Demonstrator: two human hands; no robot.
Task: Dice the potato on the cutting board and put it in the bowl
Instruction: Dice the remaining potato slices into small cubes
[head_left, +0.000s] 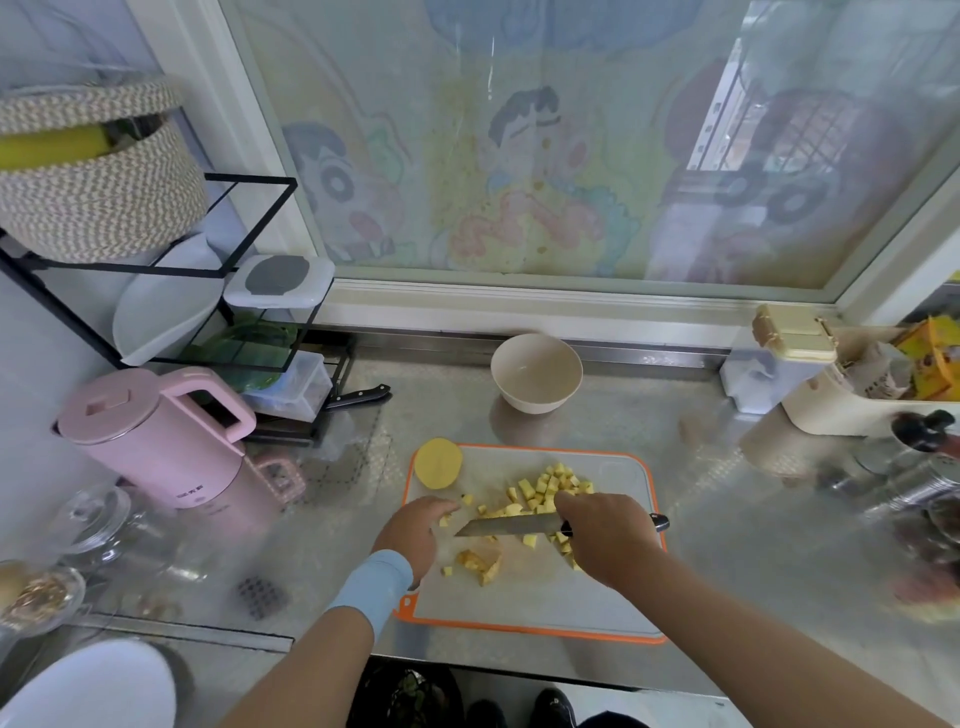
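Right grip (602, 535) clamped round black-handled steel knife (506, 526), left grip (410, 530) curled by blade tip, hold unclear, yellow potato dice (550, 483) on orange-rimmed grey cutting board (545, 597), uncut potato half (438, 462) at its far-left corner, cream bowl (535, 400) beyond

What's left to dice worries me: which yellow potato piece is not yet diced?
The rounded yellow potato half at the orange-rimmed cutting board's far-left corner; the other pieces are diced.
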